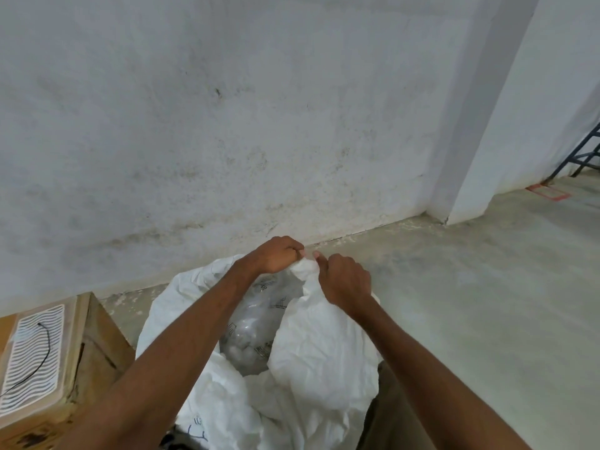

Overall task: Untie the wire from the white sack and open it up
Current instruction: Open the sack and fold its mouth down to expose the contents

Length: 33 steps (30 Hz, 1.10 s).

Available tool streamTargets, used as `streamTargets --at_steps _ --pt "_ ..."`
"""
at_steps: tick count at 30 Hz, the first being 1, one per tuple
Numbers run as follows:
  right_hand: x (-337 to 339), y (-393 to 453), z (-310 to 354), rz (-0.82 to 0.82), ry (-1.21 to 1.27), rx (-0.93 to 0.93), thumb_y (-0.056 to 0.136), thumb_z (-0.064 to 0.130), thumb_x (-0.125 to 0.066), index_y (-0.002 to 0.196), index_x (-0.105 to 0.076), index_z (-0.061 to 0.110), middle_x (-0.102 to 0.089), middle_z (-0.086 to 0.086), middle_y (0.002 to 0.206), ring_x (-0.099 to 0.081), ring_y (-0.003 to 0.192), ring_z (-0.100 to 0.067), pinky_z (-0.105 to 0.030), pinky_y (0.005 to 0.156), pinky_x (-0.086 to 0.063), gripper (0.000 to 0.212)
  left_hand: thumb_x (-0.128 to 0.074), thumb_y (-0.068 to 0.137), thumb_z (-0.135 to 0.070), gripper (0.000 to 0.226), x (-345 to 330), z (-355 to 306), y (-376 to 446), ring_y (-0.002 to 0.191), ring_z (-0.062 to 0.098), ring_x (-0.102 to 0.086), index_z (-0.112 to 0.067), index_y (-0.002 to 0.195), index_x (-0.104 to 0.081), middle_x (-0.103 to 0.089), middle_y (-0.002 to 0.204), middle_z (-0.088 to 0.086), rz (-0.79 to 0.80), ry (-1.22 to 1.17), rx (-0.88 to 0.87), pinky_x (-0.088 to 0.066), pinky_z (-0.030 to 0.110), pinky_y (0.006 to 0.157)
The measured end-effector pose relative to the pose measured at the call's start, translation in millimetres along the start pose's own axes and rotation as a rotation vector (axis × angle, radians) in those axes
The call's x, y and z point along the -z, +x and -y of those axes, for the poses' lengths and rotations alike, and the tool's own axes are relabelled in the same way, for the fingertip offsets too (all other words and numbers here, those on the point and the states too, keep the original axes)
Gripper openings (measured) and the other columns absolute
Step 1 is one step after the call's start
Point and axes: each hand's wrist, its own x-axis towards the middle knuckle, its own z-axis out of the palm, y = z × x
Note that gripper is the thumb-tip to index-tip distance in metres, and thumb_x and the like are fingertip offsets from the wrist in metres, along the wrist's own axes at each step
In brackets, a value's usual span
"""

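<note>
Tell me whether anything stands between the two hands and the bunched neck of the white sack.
Nothing visible does. The left hand and right hand both already grip the bunched neck of the white sack, fingers curled on the fabric. No wire shows at the neck; a thin black wire lies on the cardboard box to the left.

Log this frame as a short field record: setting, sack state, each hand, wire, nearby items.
setting: concrete floor by a stained white wall
white sack: mouth partly open, clear inner bag showing
left hand: grips the bunched sack top
right hand: grips the same bunch
wire on sack: none discernible
nearby: cardboard box with black wire on top
</note>
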Motion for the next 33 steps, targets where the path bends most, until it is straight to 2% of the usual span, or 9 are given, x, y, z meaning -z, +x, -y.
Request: streamTargets --at_steps 3,6,12,18,21,24,26,30,33 --pt "4.9 16.2 -12.4 0.353 0.526 -0.225 0.100 0.067 -0.026 0.119 -0.063 0.005 -0.065 -0.013 0.122 -0.062 0.112 -0.031 -0.039 0.098 -0.047 0.074 -0.039 0.106 -0.038 0.033 -2.5 -1.9 -7.9 0.073 0.010 -0.053 -0.028 0.081 -0.057 -0.061 0.079 -0.008 0.097 0.010 -0.085 -0.041 0.030 0.072" --pt "13.8 17.0 -23.0 0.556 0.838 -0.371 0.097 0.070 -0.032 0.113 -0.068 0.008 -0.070 -0.011 0.113 -0.066 0.103 -0.027 -0.039 0.097 -0.051 0.074 -0.043 0.107 -0.030 0.045 -8.3 -3.2 -7.6 0.059 0.009 -0.037 -0.018 0.064 -0.039 -0.041 0.063 -0.007 0.048 -0.056 -0.060 -0.030 0.029 0.063" --pt "-9.2 -9.8 -12.8 0.093 0.117 -0.178 0.086 0.086 -0.011 0.094 -0.063 0.013 -0.067 -0.006 0.098 -0.065 0.093 -0.028 -0.040 0.085 -0.048 0.090 -0.044 0.104 -0.039 0.044 -6.4 0.3 2.4 0.074 0.020 -0.061 -0.014 0.072 -0.061 -0.065 0.078 0.000 -0.110 0.087 0.040 -0.046 0.038 0.076" --pt "-6.0 0.9 -21.0 0.313 0.806 -0.278 0.094 0.077 -0.016 0.092 -0.069 0.014 -0.072 -0.009 0.097 -0.068 0.091 -0.020 -0.041 0.092 -0.055 0.082 -0.053 0.095 -0.057 0.024 -2.5 12.0 -3.0 0.110 0.012 -0.053 -0.045 0.113 -0.062 -0.060 0.116 -0.013 0.043 0.039 -0.241 -0.042 0.034 0.096" --pt "9.7 0.0 -24.1 0.484 0.992 -0.259 0.092 0.079 -0.023 0.103 -0.070 0.020 -0.074 -0.004 0.104 -0.070 0.096 -0.018 -0.033 0.091 -0.055 0.076 -0.058 0.100 -0.037 0.021 -7.7 6.8 -11.5 0.091 0.017 -0.061 -0.021 0.103 -0.071 -0.067 0.097 -0.001 0.028 0.029 -0.296 -0.048 0.037 0.083" --pt "7.3 -1.1 -26.0 0.443 0.677 -0.095 0.078 0.080 -0.057 0.114 -0.070 0.017 -0.074 -0.004 0.111 -0.069 0.096 -0.016 -0.034 0.087 -0.054 0.074 -0.059 0.098 -0.023 0.024 -1.6 0.6 -11.7 0.084 0.023 -0.059 -0.006 0.084 -0.067 -0.065 0.087 0.009 -0.035 0.027 -0.213 -0.044 0.038 0.077" --pt "1.7 -4.7 -32.4 0.373 0.353 -0.058 0.071 0.053 -0.078 0.117 -0.062 0.013 -0.067 -0.005 0.114 -0.064 0.097 -0.022 -0.039 0.083 -0.055 0.064 -0.060 0.096 -0.019 0.028 8.9 5.2 -10.5 0.073 0.021 -0.053 -0.005 0.071 -0.059 -0.062 0.076 0.009 -0.043 -0.017 -0.137 -0.039 0.036 0.071" --pt "3.2 -15.9 -45.6 0.361 0.296 -0.051 0.078 0.022 -0.068 0.118 -0.051 0.008 -0.059 -0.009 0.117 -0.056 0.100 -0.026 -0.038 0.083 -0.051 0.046 -0.058 0.092 -0.023 0.033 29.3 21.4 -9.6 0.065 0.017 -0.044 -0.005 0.065 -0.053 -0.052 0.066 0.004 0.019 -0.056 -0.046 -0.032 0.034 0.069" --pt "-0.6 -19.0 -49.8 0.210 0.305 0.057 0.089 0.015 -0.062 0.128 -0.038 0.011 -0.044 -0.009 0.125 -0.052 0.101 -0.027 -0.038 0.088 -0.045 0.046 -0.056 0.096 -0.025 0.012 35.2 23.6 -12.0 0.079 0.008 -0.053 -0.023 0.095 -0.067 -0.061 0.087 -0.010 0.094 -0.023 -0.044 -0.039 0.030 0.076"
